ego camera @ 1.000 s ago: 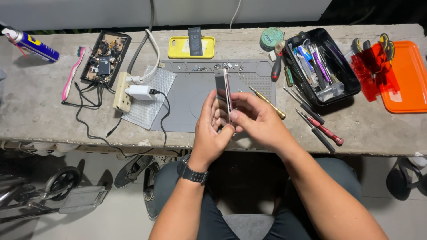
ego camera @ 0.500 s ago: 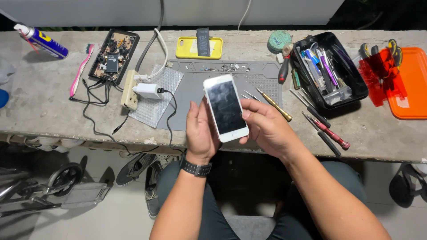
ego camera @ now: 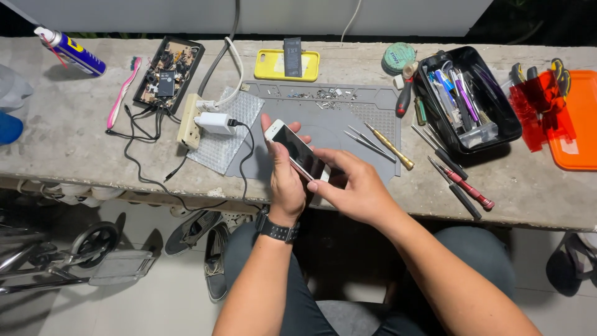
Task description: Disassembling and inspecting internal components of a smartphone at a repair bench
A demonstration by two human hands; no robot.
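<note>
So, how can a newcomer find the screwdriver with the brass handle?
Start at the grey work mat in the middle of the concrete bench. On its right edge, beside the thin tweezers, lies the brass-handled screwdriver. It alone has a golden metal handle; the others are red or black.

On our desk (ego camera: 74,155) we see a pink toothbrush (ego camera: 122,93) and a spray can (ego camera: 69,51). We also see a black tray (ego camera: 467,99) of tools and a yellow case (ego camera: 286,65).

A white phone (ego camera: 297,152) with a dark, unlit screen facing up, tilted, its top end pointing up-left, held above the grey mat's (ego camera: 373,115) near edge.
</note>
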